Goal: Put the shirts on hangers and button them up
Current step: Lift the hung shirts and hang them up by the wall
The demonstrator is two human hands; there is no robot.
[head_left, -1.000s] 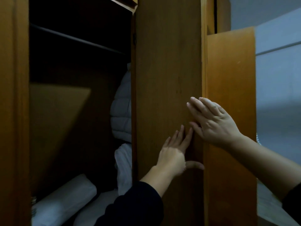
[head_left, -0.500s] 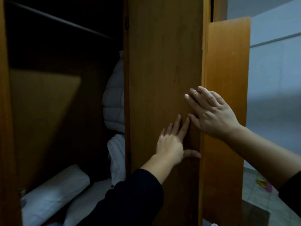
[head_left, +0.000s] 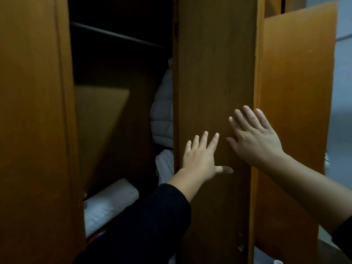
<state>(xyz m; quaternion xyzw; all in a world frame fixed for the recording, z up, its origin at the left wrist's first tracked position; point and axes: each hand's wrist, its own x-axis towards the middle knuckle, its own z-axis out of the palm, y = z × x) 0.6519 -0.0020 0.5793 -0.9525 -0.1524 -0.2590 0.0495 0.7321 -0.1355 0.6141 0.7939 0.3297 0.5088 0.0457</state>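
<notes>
1. Left hand [head_left: 202,161]: fingers straight and spread, flat on the middle wardrobe door [head_left: 215,92]
2. Right hand [head_left: 253,138]: fingers straight, slightly apart, flat on the same door near its right edge
3. Shirts and hangers: none in view; hanging rail [head_left: 114,35] bare where visible
4. Risk: right fingertips lie beside the open right door [head_left: 295,111]; either panel swinging could pinch them
5. Room: dark opening left of the door, partly filled by white bedding [head_left: 110,202] and a quilted bundle [head_left: 163,111]
</notes>
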